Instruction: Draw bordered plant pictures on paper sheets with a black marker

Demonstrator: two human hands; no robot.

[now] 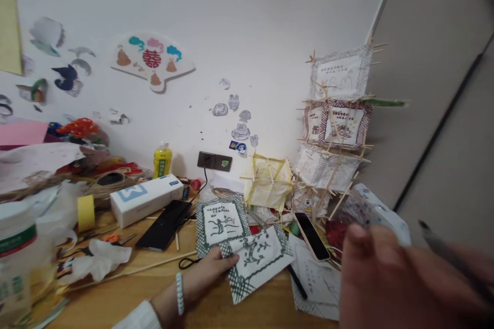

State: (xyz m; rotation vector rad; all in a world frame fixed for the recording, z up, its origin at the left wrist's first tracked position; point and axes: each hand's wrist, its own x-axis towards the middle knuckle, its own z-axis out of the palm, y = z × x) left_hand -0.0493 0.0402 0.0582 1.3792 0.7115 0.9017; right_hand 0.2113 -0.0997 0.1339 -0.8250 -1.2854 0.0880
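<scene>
A white paper drawing point(258, 267) with dark green leaf sprigs and a cross-hatched border is pinched at its left edge by my left hand point(210, 270), which wears a beaded bracelet. Behind it, touching, is another green-bordered paper panel point(224, 221) with a figure and writing; I cannot tell whether the two are joined. Close to the camera at the lower right, my right hand point(389, 272) is blurred, its fingers closed. A dark-tipped pen point(447, 252) sticks out of it, pointing up and left.
A stick-frame lantern point(335, 123) with paper panels stands at the right against the wall. Two phones point(164, 226), a white box point(146, 198), a yellow-labelled drink bottle point(162, 159), yellow tape point(85, 213) and a large white-lidded jar point(15, 267) crowd the wooden table point(154, 288).
</scene>
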